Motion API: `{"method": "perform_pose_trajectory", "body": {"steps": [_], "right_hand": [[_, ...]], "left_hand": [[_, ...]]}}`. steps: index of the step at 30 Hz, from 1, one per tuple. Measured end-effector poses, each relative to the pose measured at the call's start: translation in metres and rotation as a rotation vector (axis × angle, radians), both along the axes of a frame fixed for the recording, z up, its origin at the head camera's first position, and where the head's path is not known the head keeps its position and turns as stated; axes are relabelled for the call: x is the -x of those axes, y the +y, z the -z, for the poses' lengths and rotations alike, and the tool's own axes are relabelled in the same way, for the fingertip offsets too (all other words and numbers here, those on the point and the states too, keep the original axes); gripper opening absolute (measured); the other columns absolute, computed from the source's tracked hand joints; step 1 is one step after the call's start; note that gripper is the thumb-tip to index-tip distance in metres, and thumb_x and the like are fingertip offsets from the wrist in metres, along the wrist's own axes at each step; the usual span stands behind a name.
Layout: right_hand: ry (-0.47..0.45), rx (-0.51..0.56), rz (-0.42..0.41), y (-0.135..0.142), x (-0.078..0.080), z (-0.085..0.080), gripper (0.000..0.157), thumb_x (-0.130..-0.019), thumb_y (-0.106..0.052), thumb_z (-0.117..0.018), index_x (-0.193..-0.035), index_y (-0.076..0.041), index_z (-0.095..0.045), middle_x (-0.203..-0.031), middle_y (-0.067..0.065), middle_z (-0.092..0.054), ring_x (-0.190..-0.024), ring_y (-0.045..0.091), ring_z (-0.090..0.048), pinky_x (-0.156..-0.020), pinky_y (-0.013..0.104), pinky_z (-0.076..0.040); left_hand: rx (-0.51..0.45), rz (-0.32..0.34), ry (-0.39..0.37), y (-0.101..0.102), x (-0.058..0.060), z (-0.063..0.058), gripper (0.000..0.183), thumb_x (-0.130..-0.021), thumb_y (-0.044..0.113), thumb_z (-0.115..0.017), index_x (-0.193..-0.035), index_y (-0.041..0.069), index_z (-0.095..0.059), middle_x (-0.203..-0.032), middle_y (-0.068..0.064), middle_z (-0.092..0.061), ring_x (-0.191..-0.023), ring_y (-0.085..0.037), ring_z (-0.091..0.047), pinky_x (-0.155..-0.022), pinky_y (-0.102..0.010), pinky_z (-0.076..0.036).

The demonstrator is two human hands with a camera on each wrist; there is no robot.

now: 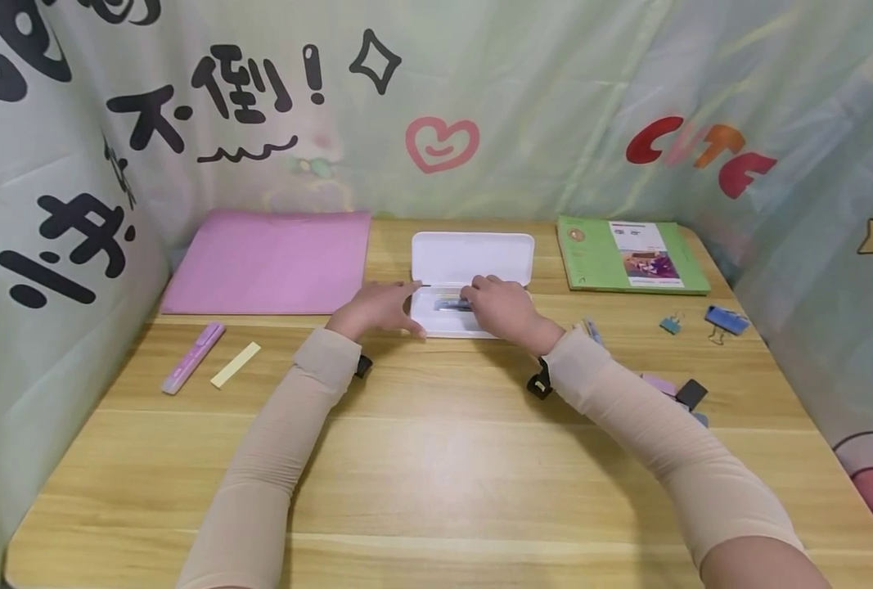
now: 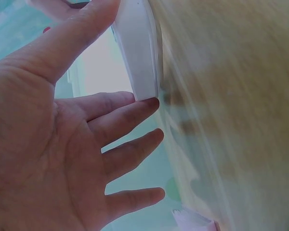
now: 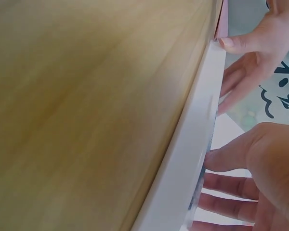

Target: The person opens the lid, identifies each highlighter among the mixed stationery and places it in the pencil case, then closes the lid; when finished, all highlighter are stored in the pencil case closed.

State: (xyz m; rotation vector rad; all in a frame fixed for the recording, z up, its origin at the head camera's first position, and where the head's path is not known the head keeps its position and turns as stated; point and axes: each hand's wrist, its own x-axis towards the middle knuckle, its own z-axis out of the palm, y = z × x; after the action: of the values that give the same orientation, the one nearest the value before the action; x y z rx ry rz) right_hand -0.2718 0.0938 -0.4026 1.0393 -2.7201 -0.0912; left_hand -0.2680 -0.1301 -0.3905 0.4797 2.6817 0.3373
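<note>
A white pencil case [image 1: 473,258] stands on the table with its lid raised at the back. My left hand [image 1: 383,309] is at its left end; the thumb reaches the front corner and the straight fingers [image 2: 127,122] touch the end wall. Over the tray my right hand [image 1: 506,312] reaches in, with thumb and bent fingers [image 3: 229,208] around a slim grey-blue pen [image 1: 452,304] lying inside. Its right part is hidden under that hand. From the right wrist view, something clear and bluish shows above the case's white side wall [image 3: 183,149], beside the fingers.
At back left lies a pink folder [image 1: 274,262]; in front are a purple pen-shaped tool [image 1: 194,358] and a pale yellow strip [image 1: 236,365]. A green book [image 1: 631,254] is at back right, near a teal clip [image 1: 670,324] and blue clip [image 1: 726,320]. A black block [image 1: 691,394] lies behind the right forearm.
</note>
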Motion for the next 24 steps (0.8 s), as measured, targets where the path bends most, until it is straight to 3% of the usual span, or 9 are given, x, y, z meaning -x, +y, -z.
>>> {"method": "perform_pose_trajectory", "body": {"steps": [8,13,20,24], "right_hand": [[-0.006,0.053,-0.009,0.017,-0.005,-0.005,0.021,-0.082,-0.009,-0.051,-0.099,-0.012,-0.063,-0.087,0.005,-0.058,-0.074,0.021,-0.053,-0.049,0.033,-0.045],[-0.053,0.103,0.039,0.035,-0.011,-0.015,0.022,-0.08,-0.009,-0.056,-0.101,-0.009,-0.062,-0.093,0.007,-0.058,-0.079,0.023,-0.054,-0.059,0.033,-0.046],[-0.166,0.112,0.318,0.074,-0.026,-0.03,0.018,-0.077,-0.007,-0.051,-0.091,-0.01,-0.061,-0.083,0.005,-0.057,-0.069,0.023,-0.053,-0.046,0.039,-0.04],[-0.301,0.045,0.437,0.098,-0.036,-0.039,0.008,-0.078,-0.011,-0.05,-0.076,-0.01,-0.057,-0.071,0.004,-0.053,-0.061,0.022,-0.049,-0.044,0.037,-0.037]], "left_hand": [[-0.008,-0.008,-0.01,0.001,-0.001,-0.001,0.097,-0.062,0.062,-0.062,-0.14,0.026,-0.016,-0.141,-0.007,-0.022,-0.124,-0.031,-0.023,-0.099,-0.049,-0.012],[-0.015,-0.003,-0.015,0.0,-0.001,0.0,0.099,-0.06,0.065,-0.061,-0.14,0.027,-0.014,-0.141,-0.006,-0.021,-0.125,-0.031,-0.022,-0.099,-0.05,-0.011],[-0.018,-0.007,-0.018,0.001,-0.001,0.0,0.099,-0.061,0.063,-0.062,-0.14,0.027,-0.014,-0.141,-0.006,-0.021,-0.124,-0.033,-0.023,-0.098,-0.051,-0.013],[-0.018,-0.013,-0.023,0.002,-0.001,-0.001,0.098,-0.062,0.062,-0.062,-0.14,0.028,-0.014,-0.141,-0.006,-0.02,-0.124,-0.033,-0.023,-0.097,-0.051,-0.016]]}}
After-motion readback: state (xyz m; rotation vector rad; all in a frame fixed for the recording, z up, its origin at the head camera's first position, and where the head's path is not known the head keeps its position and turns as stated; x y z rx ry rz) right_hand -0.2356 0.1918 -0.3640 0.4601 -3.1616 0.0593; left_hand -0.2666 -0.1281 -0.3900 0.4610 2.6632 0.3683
